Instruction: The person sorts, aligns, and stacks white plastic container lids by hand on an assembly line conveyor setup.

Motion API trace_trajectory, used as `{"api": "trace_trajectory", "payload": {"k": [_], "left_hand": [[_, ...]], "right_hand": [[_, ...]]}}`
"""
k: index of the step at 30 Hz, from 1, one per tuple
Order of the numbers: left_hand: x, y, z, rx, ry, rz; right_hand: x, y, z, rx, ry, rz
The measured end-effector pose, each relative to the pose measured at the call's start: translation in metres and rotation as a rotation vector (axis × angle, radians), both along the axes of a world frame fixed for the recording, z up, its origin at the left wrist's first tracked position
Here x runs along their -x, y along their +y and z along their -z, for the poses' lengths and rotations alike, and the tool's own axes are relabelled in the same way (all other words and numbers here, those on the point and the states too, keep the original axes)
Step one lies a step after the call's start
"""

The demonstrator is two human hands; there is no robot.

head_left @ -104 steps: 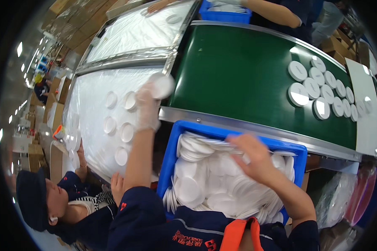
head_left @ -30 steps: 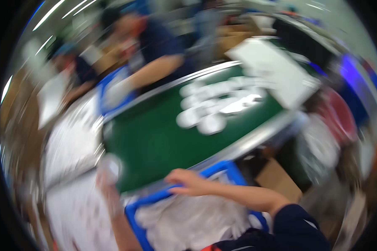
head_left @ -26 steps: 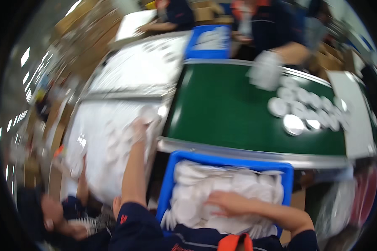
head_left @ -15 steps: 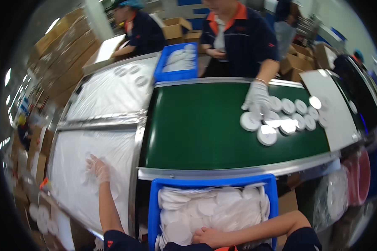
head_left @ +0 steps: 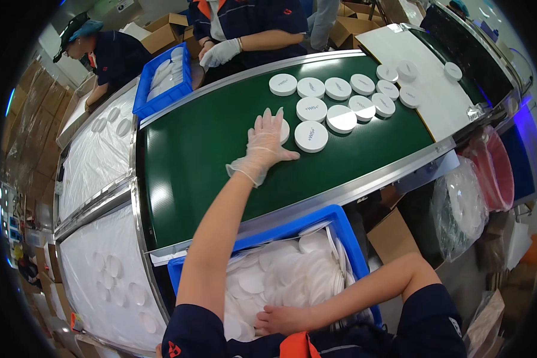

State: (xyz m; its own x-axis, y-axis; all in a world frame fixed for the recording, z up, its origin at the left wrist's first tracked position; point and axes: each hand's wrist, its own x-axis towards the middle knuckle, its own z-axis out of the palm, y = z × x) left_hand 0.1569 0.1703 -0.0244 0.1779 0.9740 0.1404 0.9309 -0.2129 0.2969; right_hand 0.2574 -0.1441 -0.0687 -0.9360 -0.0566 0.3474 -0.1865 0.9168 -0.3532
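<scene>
My left hand (head_left: 265, 143), in a clear thin glove, reaches over the green conveyor belt (head_left: 191, 161) with fingers spread. Its fingertips touch or cover the left side of a round white lid (head_left: 284, 131), so part of that lid is hidden. Several more flat white lids (head_left: 311, 136) with dark printing lie in loose rows just to the right. My bare right hand (head_left: 280, 320) rests with curled fingers on thin white discs (head_left: 274, 268) heaped in a blue bin (head_left: 340, 224) close to my body. Whatever those fingers grip is hidden.
Left of the belt are two metal-framed trays covered in clear plastic (head_left: 80, 238), with several white discs on them. A co-worker's gloved hand (head_left: 221, 53) is beyond the belt, near another blue bin (head_left: 179, 77). A pink tub (head_left: 492, 167) stands at right.
My left hand has moved from the plastic-covered tray onto the belt beside the lids. The co-worker's gloved hand has drawn back from the lids. My view has turned; my right hand stays in the bin.
</scene>
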Motion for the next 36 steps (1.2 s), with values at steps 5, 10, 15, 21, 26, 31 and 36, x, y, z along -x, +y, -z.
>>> {"api": "trace_trajectory", "payload": {"k": [5,10,15,21,26,31,36], "left_hand": [[0.021,-0.02,-0.013,-0.13,-0.154,-0.077],[0.009,-0.126,-0.061,-0.675,-0.244,0.031],[0.011,-0.172,-0.072,-0.657,-0.363,-0.129],[0.012,-0.185,-0.08,-0.634,-0.271,-0.129],[0.011,-0.189,-0.084,-0.645,-0.264,-0.129],[0.011,-0.191,-0.09,-0.694,-0.235,-0.09],[0.027,-0.193,-0.097,-0.622,-0.244,-0.089]], "right_hand": [[0.003,-0.001,-0.006,-0.114,-0.079,-0.054],[-0.006,0.011,-0.02,0.049,-0.195,-0.091],[-0.004,0.01,-0.03,0.058,-0.202,-0.007],[-0.005,0.01,-0.032,0.038,-0.28,-0.012],[-0.004,0.008,-0.032,0.047,-0.329,0.028],[-0.006,0.022,-0.046,0.04,-0.376,-0.143],[-0.002,0.081,-0.075,0.761,-0.065,-0.152]]}}
